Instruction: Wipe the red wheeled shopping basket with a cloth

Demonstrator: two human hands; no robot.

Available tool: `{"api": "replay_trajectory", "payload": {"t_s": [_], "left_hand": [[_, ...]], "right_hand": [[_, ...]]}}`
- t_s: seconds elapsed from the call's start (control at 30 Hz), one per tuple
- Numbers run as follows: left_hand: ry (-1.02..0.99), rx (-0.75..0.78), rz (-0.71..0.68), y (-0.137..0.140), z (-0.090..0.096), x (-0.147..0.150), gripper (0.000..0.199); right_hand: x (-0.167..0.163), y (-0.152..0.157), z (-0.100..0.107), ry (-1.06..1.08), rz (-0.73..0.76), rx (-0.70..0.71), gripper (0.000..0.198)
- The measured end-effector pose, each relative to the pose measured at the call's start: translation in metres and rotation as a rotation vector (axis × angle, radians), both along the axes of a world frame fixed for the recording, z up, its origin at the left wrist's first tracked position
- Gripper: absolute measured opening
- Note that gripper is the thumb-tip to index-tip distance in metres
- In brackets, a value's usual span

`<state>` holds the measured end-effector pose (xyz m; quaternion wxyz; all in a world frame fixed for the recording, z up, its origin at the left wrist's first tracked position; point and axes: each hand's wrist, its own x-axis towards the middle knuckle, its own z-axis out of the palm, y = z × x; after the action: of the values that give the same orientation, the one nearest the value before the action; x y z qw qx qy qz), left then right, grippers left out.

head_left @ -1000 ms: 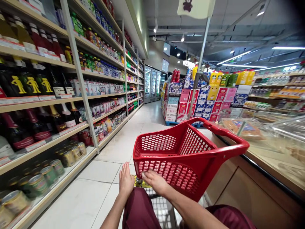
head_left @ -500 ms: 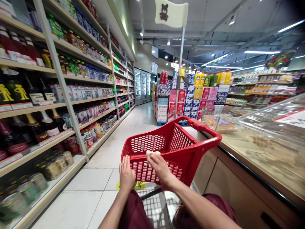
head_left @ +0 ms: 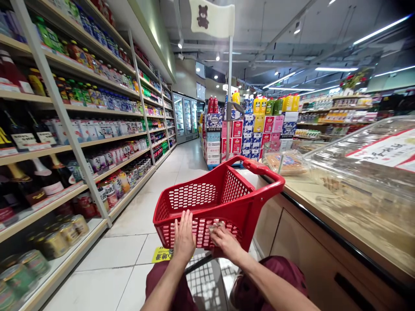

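Observation:
A red plastic shopping cart (head_left: 207, 203) with honeycomb holes in its walls stands sideways in front of me. Its basket looks bare inside. My right hand (head_left: 227, 242) presses a crumpled pale cloth (head_left: 215, 226) against the lower part of the near side wall. Most of that cloth lies hidden under the fingers. Fingers stretched out and close together, my left hand (head_left: 184, 237) lies flat against the same wall, to the left of the cloth. A pole with a cream bear flag (head_left: 212, 18) rises behind the cart.
Shelves of bottles and cans (head_left: 113, 125) line the aisle on the left. A wooden counter (head_left: 301, 242) with clear covers runs close on the right. Stacked drink cartons (head_left: 233, 138) stand beyond the cart. A yellow floor sign (head_left: 162, 255) lies on the tiles.
My right hand with the cloth has gone from the cart's top rim down onto the side wall. My left hand has shifted right along the wall. The view has turned slightly right.

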<state>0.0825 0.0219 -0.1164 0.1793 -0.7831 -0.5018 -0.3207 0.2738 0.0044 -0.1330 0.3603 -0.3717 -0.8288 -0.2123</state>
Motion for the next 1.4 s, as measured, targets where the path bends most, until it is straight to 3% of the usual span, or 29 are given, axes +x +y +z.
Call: {"api": "replay_trajectory", "payload": {"t_s": [0.2,0.37,0.53,0.7,0.9,1.1,1.27,1.4], "left_hand": [[0.035,-0.001,-0.039,0.0,0.011,0.024,0.069],[0.087,-0.012,-0.104,0.0,0.013,0.043,0.072],[0.075,-0.045,-0.132,0.0,0.013,0.056,0.071],[0.07,-0.089,-0.129,0.0,0.014,0.061,0.071],[0.024,-0.119,-0.077,0.002,0.018,0.067,0.071],[0.086,-0.114,-0.059,0.002,0.019,0.069,0.073],[0.133,-0.078,-0.003,0.0,0.02,0.068,0.071],[0.194,-0.101,0.009,0.002,0.022,0.066,0.071]], "right_hand": [[0.029,-0.002,0.01,0.166,-0.096,0.117,0.026],[0.049,-0.005,0.006,0.071,-0.007,0.058,0.027],[0.079,-0.005,0.012,0.238,-0.227,0.155,0.03],[0.088,-0.014,0.0,0.139,-0.206,0.06,0.029],[0.1,-0.007,0.036,0.322,-0.279,0.195,0.035],[0.093,-0.016,0.029,0.16,-0.214,0.087,0.034],[0.067,0.003,0.075,0.21,-0.265,0.175,0.033],[0.108,0.014,0.1,0.092,-0.348,0.198,0.03]]}}
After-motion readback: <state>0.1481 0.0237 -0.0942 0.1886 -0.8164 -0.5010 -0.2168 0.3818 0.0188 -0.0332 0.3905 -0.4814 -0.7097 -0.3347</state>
